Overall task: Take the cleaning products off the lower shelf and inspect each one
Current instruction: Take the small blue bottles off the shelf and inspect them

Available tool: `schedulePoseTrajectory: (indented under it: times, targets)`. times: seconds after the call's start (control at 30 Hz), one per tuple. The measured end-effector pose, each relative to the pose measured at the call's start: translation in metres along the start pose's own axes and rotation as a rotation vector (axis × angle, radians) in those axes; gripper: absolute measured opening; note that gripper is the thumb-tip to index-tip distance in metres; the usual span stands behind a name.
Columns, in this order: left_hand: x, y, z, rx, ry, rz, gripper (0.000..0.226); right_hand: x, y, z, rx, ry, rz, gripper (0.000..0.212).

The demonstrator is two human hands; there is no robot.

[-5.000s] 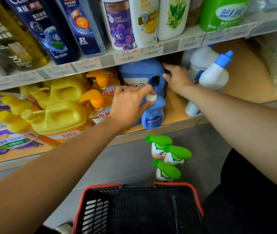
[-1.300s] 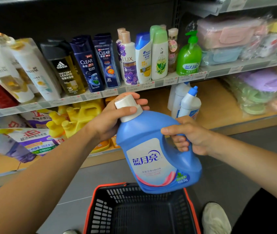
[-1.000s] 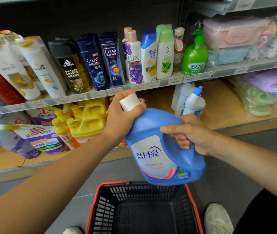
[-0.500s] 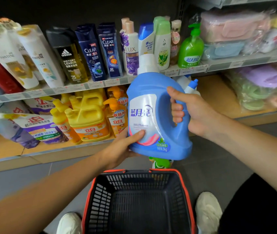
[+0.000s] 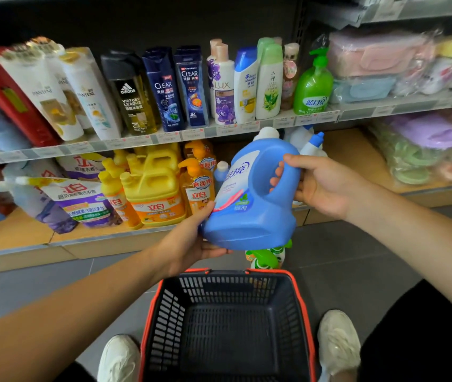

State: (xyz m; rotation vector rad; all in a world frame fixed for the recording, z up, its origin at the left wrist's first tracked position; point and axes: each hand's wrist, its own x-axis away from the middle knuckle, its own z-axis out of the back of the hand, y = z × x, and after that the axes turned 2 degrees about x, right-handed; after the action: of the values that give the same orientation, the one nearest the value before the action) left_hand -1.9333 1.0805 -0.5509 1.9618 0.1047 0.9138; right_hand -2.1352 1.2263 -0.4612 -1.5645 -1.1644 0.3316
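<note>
I've got the blue jug (image 5: 249,216) held in the air just above the far rim of the basket (image 5: 147,321). It is tilted, with the white cap uppermost and the label turned to the left. My right hand (image 5: 321,186) grips its handle, with the fingers (image 5: 276,180) curled through the loop and the thumb over the top. My left hand (image 5: 189,244) cradles the lower left corner, with the thumb pressed on the label and the fingers wrapped under the base. Beyond the basket runs the lower shelf (image 5: 21,235). On it, up and left of the basket, stand yellow jugs (image 5: 153,188). A white bottle (image 5: 311,144) with a blue cap peeks out behind the blue jug. Green spray bottles (image 5: 266,257) sit on the floor, just past the basket's far rim. My pale shoes (image 5: 338,337) flank the basket's near end.
</note>
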Motion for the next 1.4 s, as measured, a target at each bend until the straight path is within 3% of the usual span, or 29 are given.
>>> schedulePoseTrajectory:
  times: [0.13,0.27,0.43,0.6,0.87,1.03,1.27,1.4]
  targets:
    - [0.011,0.0,0.002,-0.01,-0.107,-0.111,0.07,0.003,-0.001,-0.003,-0.117,0.049,0.01,0.013]
    - [0.015,-0.001,0.002,-0.062,-0.126,-0.171,0.054,0.002,0.001,-0.013,-0.199,0.084,0.022,0.018]
    - [0.015,-0.009,-0.004,-0.329,-0.096,-0.25,0.069,-0.001,-0.006,-0.022,-0.247,0.126,0.047,0.013]
    - [0.007,-0.004,-0.008,-0.402,-0.029,-0.285,0.084,-0.002,-0.003,-0.024,-0.213,0.115,0.028,0.036]
    - [0.002,-0.017,0.003,-0.557,-0.113,-0.424,0.052,0.0,-0.003,-0.021,-0.239,0.134,0.018,0.04]
    - [0.004,-0.014,0.007,-0.705,-0.091,-0.591,0.058,0.0,-0.004,-0.023,-0.248,0.138,0.014,0.04]
    - [0.004,-0.008,-0.007,-0.632,-0.052,-0.71,0.07,-0.002,-0.001,-0.027,-0.235,0.143,0.008,0.04]
    - [-0.001,-0.011,-0.001,-0.778,-0.011,-0.783,0.082,-0.002,0.0,-0.026,-0.239,0.141,-0.011,0.032]
